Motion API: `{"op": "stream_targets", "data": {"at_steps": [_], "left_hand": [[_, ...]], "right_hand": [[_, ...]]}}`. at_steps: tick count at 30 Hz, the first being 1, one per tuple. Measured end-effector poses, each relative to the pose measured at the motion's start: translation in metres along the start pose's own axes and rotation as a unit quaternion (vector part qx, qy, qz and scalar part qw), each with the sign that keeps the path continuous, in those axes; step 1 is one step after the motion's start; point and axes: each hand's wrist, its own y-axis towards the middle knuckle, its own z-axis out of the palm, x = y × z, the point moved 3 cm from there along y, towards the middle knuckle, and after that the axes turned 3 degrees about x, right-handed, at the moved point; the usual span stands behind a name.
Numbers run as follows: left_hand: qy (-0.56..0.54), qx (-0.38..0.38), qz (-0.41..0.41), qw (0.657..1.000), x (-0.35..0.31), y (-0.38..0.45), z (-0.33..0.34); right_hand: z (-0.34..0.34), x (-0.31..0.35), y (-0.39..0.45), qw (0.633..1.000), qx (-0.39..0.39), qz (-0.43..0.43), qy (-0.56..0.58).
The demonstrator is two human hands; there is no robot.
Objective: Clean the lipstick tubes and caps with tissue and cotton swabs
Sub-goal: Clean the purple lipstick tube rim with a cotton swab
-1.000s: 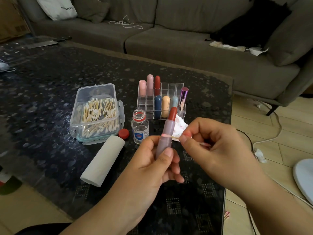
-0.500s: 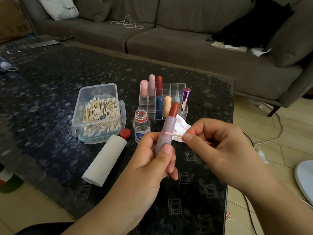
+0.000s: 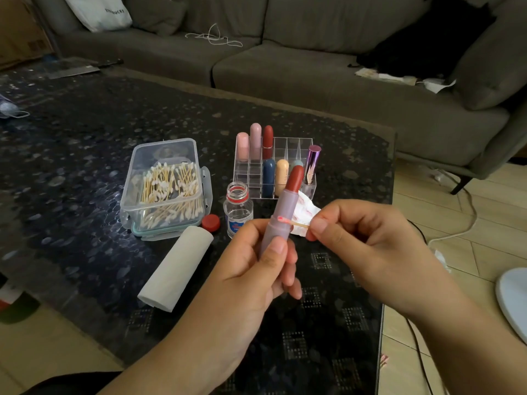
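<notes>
Pink-stained cotton swab (image 3: pixel 293 222) now lower on the lipstick tube (image 3: pixel 278 220) than a second ago: tip then beside the upper barrel, now pressed at the narrow seam where the upper sleeve meets the base. Tilted a touch differently too, tube leaning right with the bare red bullet uppermost, cap off. Probably means the upper barrel is done and the groove is being worked, where residue tends to collect; tip already coloured, so likely near the point of needing a fresh one.

Left hand (image 3: pixel 258 269) wrapped round the lower half of the tube, thumb laid up the front, fingers curled behind. Right hand (image 3: pixel 362 240) pinching the swab's wooden stick between thumb and forefinger, remaining fingers curled under, just right of the tube and level with the seam. Swab roughly horizontal, tip touching the tube, stick bridging the small gap between the two hands.

Both held above the near part of the table (image 3: pixel 85 132). Behind them: crumpled stained tissue (image 3: pixel 306 210), open clear bottle (image 3: pixel 238 210) with its red cap (image 3: pixel 211 222) beside it, swab box (image 3: pixel 164 183), tissue roll (image 3: pixel 176 267), and the clear organiser (image 3: pixel 288 149) with several capped lipsticks standing in it.
</notes>
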Motion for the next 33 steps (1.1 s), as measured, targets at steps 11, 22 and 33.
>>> {"op": "stream_targets", "data": {"at_steps": [11,22,33], "left_hand": [[-0.022,0.002,-0.009,1.0,-0.002,0.001,-0.001],[-0.101,0.026,-0.029,0.994,0.0,0.003,0.0],[-0.13,0.014,-0.041,0.991,0.0,0.001,0.006]], "right_hand": [[-0.004,0.0,0.001,1.0,-0.018,0.005,0.021],[-0.007,0.002,0.001,1.0,-0.025,-0.013,0.012],[-0.005,-0.001,0.002,0.999,-0.008,-0.017,0.034]]}}
